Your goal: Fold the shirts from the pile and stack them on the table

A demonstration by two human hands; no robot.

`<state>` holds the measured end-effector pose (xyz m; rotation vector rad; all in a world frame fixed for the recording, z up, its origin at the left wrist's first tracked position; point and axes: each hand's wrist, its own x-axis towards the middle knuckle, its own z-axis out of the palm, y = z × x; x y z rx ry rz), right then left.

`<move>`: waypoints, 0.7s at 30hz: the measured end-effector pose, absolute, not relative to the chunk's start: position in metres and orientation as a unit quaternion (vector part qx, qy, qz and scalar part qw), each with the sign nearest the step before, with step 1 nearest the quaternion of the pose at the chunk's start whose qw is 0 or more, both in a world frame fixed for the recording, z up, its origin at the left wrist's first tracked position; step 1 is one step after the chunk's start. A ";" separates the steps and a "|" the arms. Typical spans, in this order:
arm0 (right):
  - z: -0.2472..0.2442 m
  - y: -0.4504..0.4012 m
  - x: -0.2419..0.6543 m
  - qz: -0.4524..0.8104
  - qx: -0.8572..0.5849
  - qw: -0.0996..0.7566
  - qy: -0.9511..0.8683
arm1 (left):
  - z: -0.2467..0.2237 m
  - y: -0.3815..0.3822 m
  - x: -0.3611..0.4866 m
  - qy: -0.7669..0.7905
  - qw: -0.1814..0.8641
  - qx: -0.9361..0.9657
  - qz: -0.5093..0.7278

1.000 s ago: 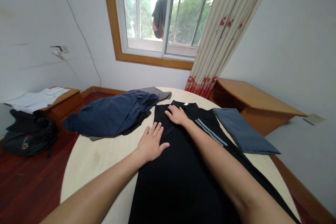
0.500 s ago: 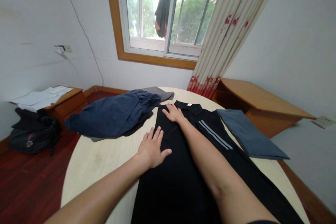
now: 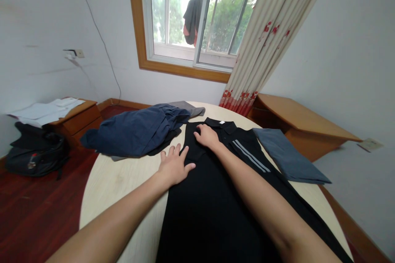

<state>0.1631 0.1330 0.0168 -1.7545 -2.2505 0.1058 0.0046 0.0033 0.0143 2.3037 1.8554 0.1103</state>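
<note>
A black collared shirt [image 3: 212, 213] with two grey stripes on its chest lies spread over the round pale table [image 3: 114, 185], its collar toward the window. My left hand [image 3: 174, 166] rests with spread fingers at the shirt's left edge, partly over the bare tabletop. Near the collar, my right hand [image 3: 207, 135] touches the shirt's left shoulder area, its fingers bent but apart. Neither hand holds anything.
Crumpled dark blue clothing [image 3: 135, 131] is heaped at the table's back left, with a grey piece [image 3: 196, 111] behind it. Folded grey-blue fabric [image 3: 290, 156] lies at the right. Beyond are a wooden desk [image 3: 305, 115], a curtain [image 3: 256, 49] and a black bag [image 3: 33, 152].
My left hand has shifted slightly left. My right hand's fingers, flat before, are now bent, and that hand sits a little lower on the shirt. The view has moved slightly.
</note>
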 end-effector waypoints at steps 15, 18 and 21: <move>-0.019 0.124 0.235 0.182 -0.563 0.318 -0.741 | 0.011 0.028 -0.013 0.620 0.077 0.768 0.143; -0.026 0.127 0.244 0.239 -0.506 0.343 -0.755 | 0.010 0.028 -0.010 0.620 0.070 0.767 0.148; -0.028 0.127 0.248 0.279 -0.473 0.356 -0.756 | 0.008 0.030 -0.009 0.614 0.061 0.771 0.160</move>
